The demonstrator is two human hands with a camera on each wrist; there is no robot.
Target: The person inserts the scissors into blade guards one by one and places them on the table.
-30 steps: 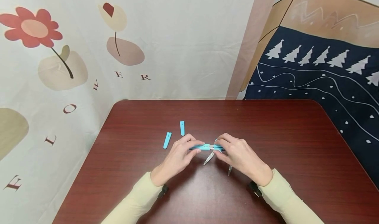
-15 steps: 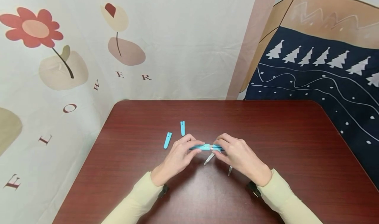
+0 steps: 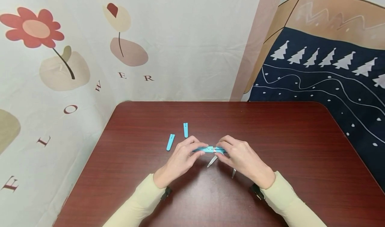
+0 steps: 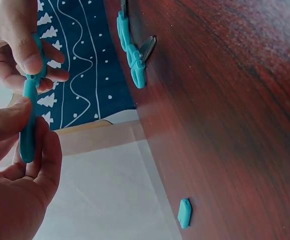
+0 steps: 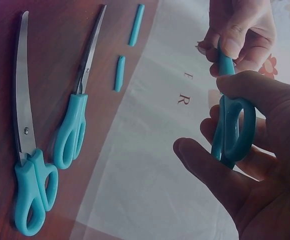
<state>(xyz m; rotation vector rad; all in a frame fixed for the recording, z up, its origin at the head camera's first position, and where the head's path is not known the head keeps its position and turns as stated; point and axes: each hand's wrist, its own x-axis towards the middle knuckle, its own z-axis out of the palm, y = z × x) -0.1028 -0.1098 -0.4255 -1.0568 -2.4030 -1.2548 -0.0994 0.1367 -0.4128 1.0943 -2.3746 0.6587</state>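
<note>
In the head view, my left hand (image 3: 180,155) pinches a turquoise blade cover (image 3: 207,149) between thumb and fingers. My right hand (image 3: 245,157) grips the turquoise handles of a pair of scissors (image 5: 247,132), its loops showing in the right wrist view. The cover encloses most of the blades, and a thin strip of metal shows between cover and handles. Two uncovered scissors lie on the table below the right hand: a larger pair (image 5: 25,100) and a smaller pair (image 5: 70,132). In the head view their handles are hidden behind that hand.
Two loose turquoise covers lie beyond the left hand, one nearer (image 3: 170,142) and one farther (image 3: 185,130). The dark red table (image 3: 135,120) ends at a printed cloth backdrop (image 3: 186,53).
The right hand has shifted slightly left with the scissors, and the metal strip between cover and handles looks narrower. The left hand and the things on the table stay put.
</note>
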